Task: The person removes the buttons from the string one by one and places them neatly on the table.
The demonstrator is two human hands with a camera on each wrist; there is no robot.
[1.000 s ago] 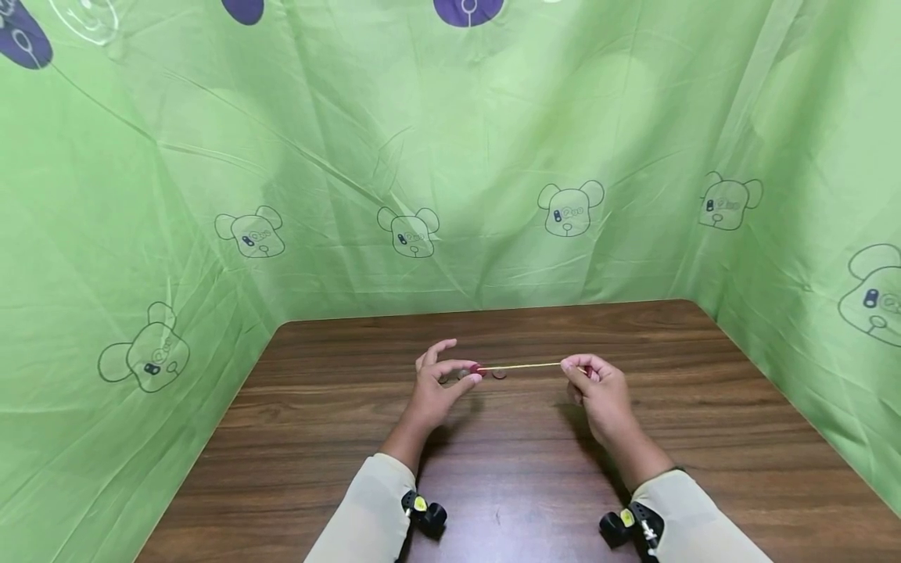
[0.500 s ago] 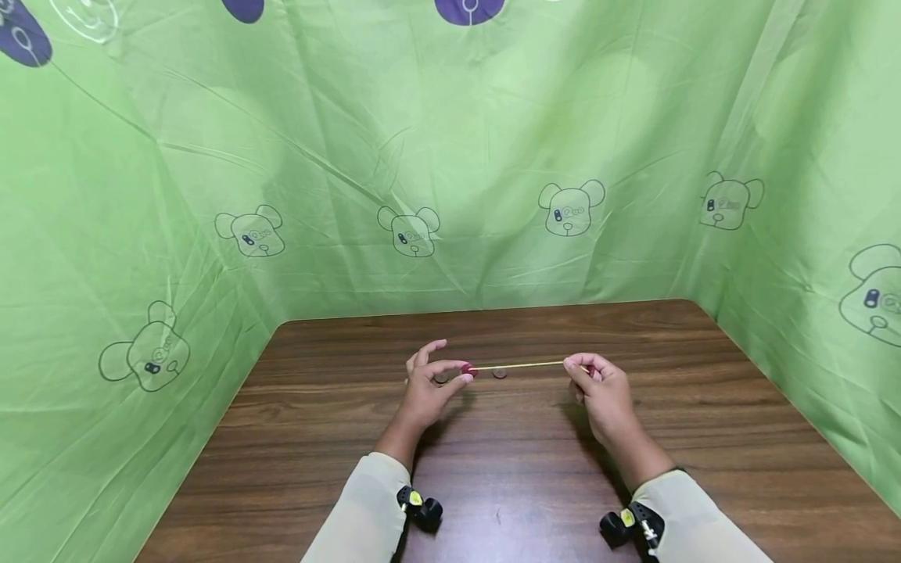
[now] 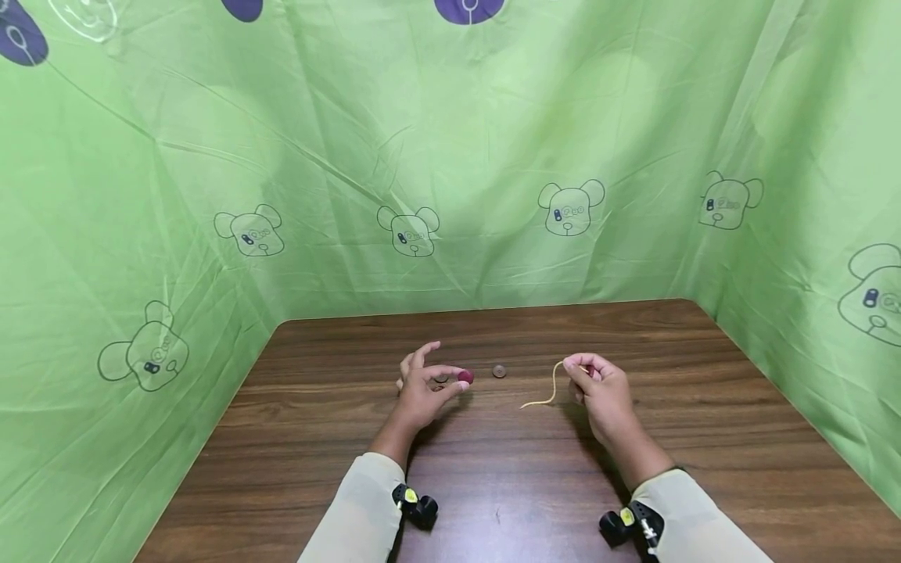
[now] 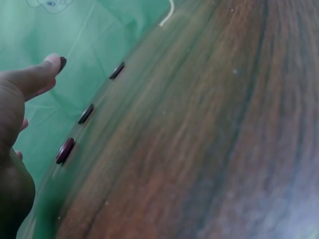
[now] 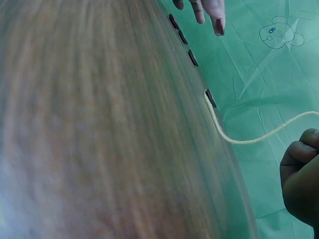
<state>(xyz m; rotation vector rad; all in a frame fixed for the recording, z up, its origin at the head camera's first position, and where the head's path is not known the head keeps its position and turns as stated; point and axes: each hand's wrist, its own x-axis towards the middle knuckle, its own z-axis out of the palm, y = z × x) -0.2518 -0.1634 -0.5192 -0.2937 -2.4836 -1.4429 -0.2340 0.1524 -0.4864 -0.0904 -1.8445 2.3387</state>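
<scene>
In the head view, my left hand [image 3: 422,395] pinches a small red button [image 3: 465,377] between thumb and index finger, with the other fingers spread. The same button [image 5: 219,26] shows at the left fingertips in the right wrist view. My right hand [image 3: 601,395] pinches a thin yellow string [image 3: 554,387] near one end. The string curves down leftward from the fingers, its other end loose and apart from the left hand's button. Something red [image 3: 592,371] shows by the right fingers, mostly hidden by them.
On the brown wooden table [image 3: 507,469] lies a dark round button [image 3: 499,371] between the hands. More buttons lie about the left hand, partly hidden by it; a dark red button [image 4: 65,151] is among them. Green printed cloth [image 3: 479,156] surrounds the table.
The string was stretched straight between both hands; its left end has come away and now droops. My left hand has shifted slightly left with the red button. My right hand stays almost still.
</scene>
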